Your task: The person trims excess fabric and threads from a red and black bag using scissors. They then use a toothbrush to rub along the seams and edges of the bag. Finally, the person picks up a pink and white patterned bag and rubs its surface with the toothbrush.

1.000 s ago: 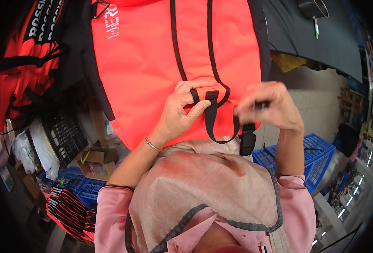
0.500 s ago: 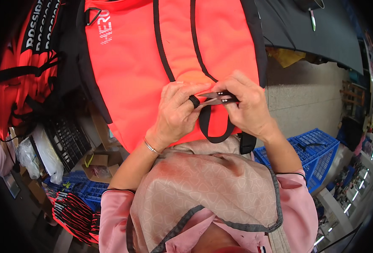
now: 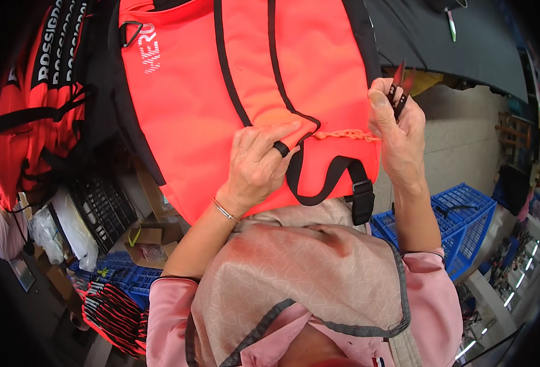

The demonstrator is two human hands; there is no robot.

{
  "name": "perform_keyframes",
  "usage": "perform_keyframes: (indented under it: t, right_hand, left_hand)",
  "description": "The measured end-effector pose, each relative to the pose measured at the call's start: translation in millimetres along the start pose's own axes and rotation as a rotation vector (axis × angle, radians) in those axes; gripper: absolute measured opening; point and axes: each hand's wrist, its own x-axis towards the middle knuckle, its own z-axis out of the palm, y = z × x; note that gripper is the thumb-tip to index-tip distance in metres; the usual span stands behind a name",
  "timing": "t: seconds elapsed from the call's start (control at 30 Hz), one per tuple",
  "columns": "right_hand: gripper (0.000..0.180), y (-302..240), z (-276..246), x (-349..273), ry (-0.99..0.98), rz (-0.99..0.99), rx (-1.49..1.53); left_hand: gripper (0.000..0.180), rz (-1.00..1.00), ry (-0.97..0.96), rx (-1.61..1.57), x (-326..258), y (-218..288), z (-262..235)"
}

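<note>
A bright red-orange backpack (image 3: 184, 116) with black sides lies before me. My left hand (image 3: 259, 160), a black ring on one finger, pinches the lower end of its black-edged shoulder strap (image 3: 248, 55). From there an orange, chain-like length of thread (image 3: 346, 134) stretches rightward to my right hand (image 3: 401, 147). That hand is closed on dark-handled thread snips (image 3: 399, 92), blades pointing up, and the thread's far end runs to its fingers. Below the thread, a black webbing strap (image 3: 337, 168) loops down to a black buckle (image 3: 362, 199).
More red and black bags (image 3: 40, 110) hang at the left. A blue plastic crate (image 3: 459, 223) stands at the right, an open cardboard box (image 3: 154, 238) at lower left. The dark table (image 3: 484, 55) at upper right carries a small white-and-green tool (image 3: 451, 25).
My right hand has moved right and slightly up, away from the left, drawing the orange thread out straight. The snips have swung from pointing left to pointing up. My left hand keeps its pinch.
</note>
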Motion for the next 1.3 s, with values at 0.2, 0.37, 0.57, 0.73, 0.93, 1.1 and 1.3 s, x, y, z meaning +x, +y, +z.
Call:
perform_keyframes:
  t: [0.2, 0.37, 0.57, 0.73, 0.93, 1.1, 1.3]
  right_hand:
    - [0.015, 9.4, 22.0, -16.6, -0.07, -0.203, -0.4]
    - [0.017, 23.8, 31.5, -16.6, -0.125, -0.318, -0.523]
    - [0.014, 23.1, 35.2, -11.8, -0.229, -0.281, -0.727]
    - [0.015, 37.4, 34.0, -3.0, -0.265, -0.156, -0.525]
    - [0.027, -10.7, 13.9, 6.2, -0.197, 0.212, 0.062]
    - [0.027, -3.0, -13.6, 0.6, -0.09, 0.219, -0.075]
    - [0.022, 10.7, -3.5, -11.2, -0.091, 0.001, -0.383]
  left_hand:
    - [0.014, 0.003, 0.014, 0.029, 1.7, 2.9, 3.6]
    - [0.017, 0.003, 0.013, 0.021, 2.4, 4.8, 2.8]
    - [0.019, 0.01, -0.008, 0.035, 0.7, 3.0, 3.2]
    - [0.019, 0.058, -0.039, 0.112, 1.1, 0.1, 7.0]
    - [0.025, 0.028, -0.057, 0.125, -8.6, -7.0, 14.3]
    - [0.024, -0.02, 0.015, 0.071, -2.0, -3.1, 14.0]
    - [0.015, -0.05, 0.021, 0.011, -4.7, -5.5, 14.4]
